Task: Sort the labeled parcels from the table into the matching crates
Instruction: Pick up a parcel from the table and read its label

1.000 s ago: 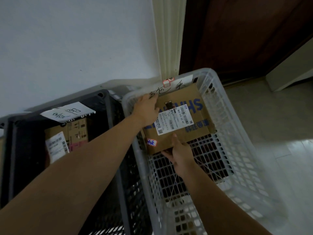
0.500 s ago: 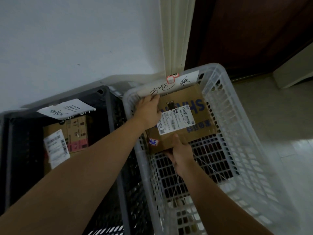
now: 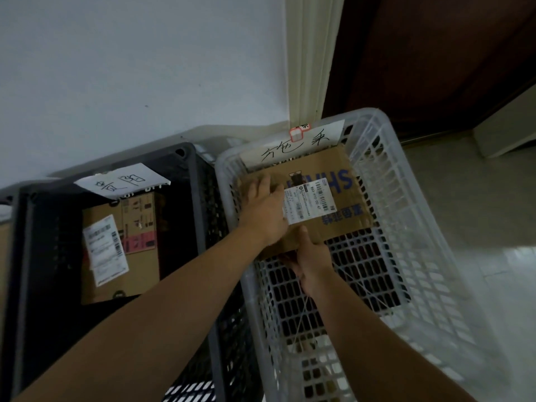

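A flat brown cardboard parcel with blue print and a white shipping label sits low inside the white plastic crate, against its far wall. My left hand lies on the parcel's left part with fingers spread over the top. My right hand grips the parcel's near edge, thumb on top. A handwritten paper tag hangs on the white crate's far rim.
Left of it stands a black crate holding another labelled cardboard parcel, with its own paper tag. A white wall is behind both, a dark wooden door at the right, pale tiled floor beside the white crate.
The parcel has dropped lower into the white crate. My left hand slid from the parcel's far left corner onto its top; my right hand keeps the near edge.
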### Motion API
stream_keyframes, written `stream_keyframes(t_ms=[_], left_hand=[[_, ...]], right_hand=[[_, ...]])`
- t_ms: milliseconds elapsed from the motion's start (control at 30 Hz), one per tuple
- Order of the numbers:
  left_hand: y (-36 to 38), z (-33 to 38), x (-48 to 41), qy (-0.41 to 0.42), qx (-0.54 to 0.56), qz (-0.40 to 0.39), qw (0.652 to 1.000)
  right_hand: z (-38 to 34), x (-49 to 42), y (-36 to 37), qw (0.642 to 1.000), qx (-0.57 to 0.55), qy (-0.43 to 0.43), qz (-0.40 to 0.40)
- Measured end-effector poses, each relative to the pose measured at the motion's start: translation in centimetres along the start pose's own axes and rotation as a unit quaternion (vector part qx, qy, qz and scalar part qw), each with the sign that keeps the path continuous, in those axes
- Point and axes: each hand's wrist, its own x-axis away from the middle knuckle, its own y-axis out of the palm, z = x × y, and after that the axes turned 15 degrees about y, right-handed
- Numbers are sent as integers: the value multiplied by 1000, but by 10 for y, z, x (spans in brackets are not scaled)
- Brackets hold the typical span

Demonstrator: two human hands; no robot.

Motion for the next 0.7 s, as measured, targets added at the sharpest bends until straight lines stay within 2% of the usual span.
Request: stream_keyframes(t_ms=[267,467,567,633,700], left_hand=[[0,-6,1,0,44,-11,999],[5,1,14,-6,53,-3,999],[9,6,22,-1,40,-4,999],[12,12,26,-2,41,-8,999],[15,15,30,-9,56,-23,998]], right_hand=[[-10,5,-13,979,187,-11,79],[-30,15,-53,931,216,-210,207],[-48,29,-62,892,235,-286,260],[-55,29,-64,863,275,-322,276],[-58,25,-64,841,344,-331,256]])
